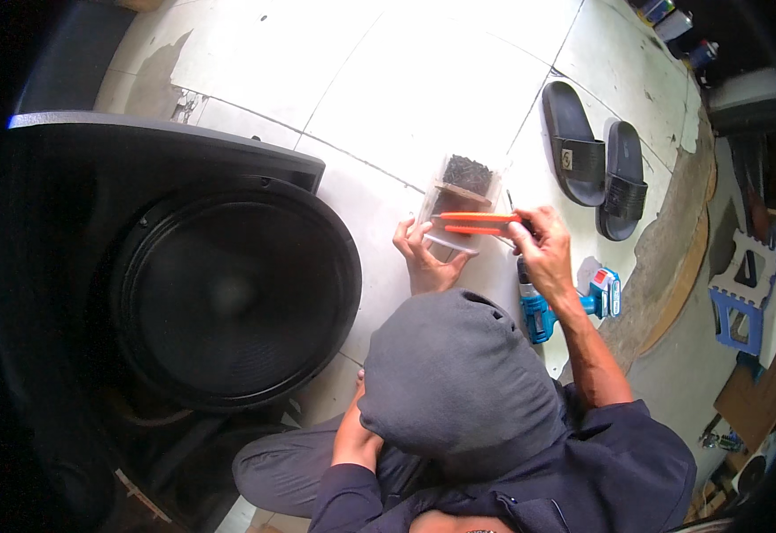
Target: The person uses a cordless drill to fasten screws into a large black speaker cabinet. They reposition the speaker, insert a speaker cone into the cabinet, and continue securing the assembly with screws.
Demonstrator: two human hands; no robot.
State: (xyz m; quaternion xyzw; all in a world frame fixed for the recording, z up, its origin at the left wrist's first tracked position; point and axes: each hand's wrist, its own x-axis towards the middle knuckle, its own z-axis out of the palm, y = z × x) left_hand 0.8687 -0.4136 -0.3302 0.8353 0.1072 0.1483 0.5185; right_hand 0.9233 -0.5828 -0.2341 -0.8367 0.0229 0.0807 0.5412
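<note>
In my right hand (545, 249) is a tool with two long orange handles (475, 217), pointing left over a clear plastic box (496, 188); its dark end is partly hidden in my fingers. My left hand (430, 265) grips the near left corner of the box, fingers at the side and thumb along the near edge. A heap of small dark screws (468, 171) fills the far compartment, behind a brownish divider (465, 193). What lies in the near compartment is dark and partly covered by the tool. A teal cordless drill (539, 317) lies beside my right wrist.
A big black speaker cabinet with a round cone (237, 289) stands close on the left. Black slippers (576, 147) rest on the white tiled floor (388, 98) at the far right. A folding stool (743, 293) and spray cans (672, 27) are along the right side.
</note>
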